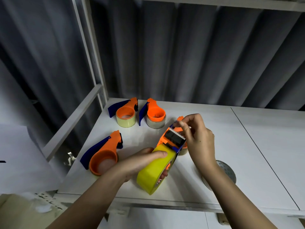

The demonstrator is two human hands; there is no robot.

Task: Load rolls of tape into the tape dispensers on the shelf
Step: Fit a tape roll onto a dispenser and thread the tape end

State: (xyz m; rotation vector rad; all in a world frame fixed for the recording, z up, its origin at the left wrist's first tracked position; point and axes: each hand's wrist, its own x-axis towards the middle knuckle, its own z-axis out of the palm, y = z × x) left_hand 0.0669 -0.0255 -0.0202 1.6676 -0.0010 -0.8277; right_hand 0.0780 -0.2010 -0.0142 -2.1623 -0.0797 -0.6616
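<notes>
**Yellow roll in my left hand, tape end in my right**

My left hand (140,160) holds a dispenser (172,141) loaded with a yellow roll (151,174), above the front part of the white shelf (231,146). My thumb lies across the top of the roll and my other fingers curl under it, their tips showing through the core. The dispenser's orange body and black cutter end point away from me, tilted up to the right.

My right hand (198,139) is raised at the cutter end. Thumb and forefinger are pinched together just above the toothed blade, on what looks like the clear tape end; the film is too thin to make out for certain. The other fingers are loosely curled behind.

Three more dispensers lie flat on the shelf, all orange with blue handles. One (104,154) is on the left, just beside my left wrist. Two sit further back near the shelf post: the back-left one (125,113) carries a pale yellow roll, the back-right one (154,113) a clearer roll. A further orange piece (179,119) shows behind my right fingers, mostly hidden.

A grey roll (228,171) lies on the shelf to the right, partly covered by my right forearm. Grey curtain (198,55) hangs behind the shelf.
</notes>
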